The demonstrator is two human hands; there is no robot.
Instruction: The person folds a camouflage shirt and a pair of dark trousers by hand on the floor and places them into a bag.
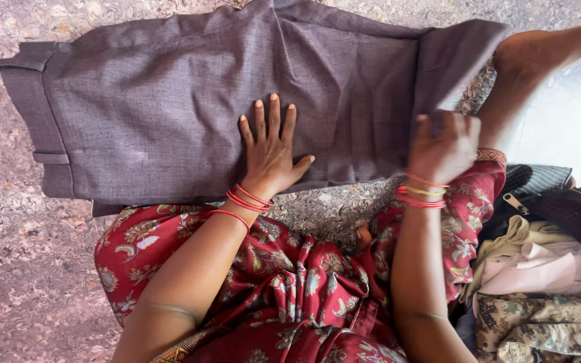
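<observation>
From my seat, the grey trousers [169,107] lie spread flat on the speckled floor [8,269], filling the upper half of the frame with the waistband at the upper left. I judge the folding to be partly done: the leg end at the upper right is already lifted and turned back over the rest, but that fold is not yet laid down, and the waist half is still unfolded.

The left hand [270,151] sits in the middle of the frame, palm down on the cloth, fingers spread wide and pointing to the top edge, holding nothing, only pressing the fabric in place. The right hand [442,144], at the right of centre, is blurred; its fingers look curled closed on the edge of the turned-back leg, raised a little off the floor. Both wrists carry red bangles.

At the lower right, a heap of clothes [539,289] rests in a dark bag, just beside my knee in the red flowered dress [290,289].
</observation>
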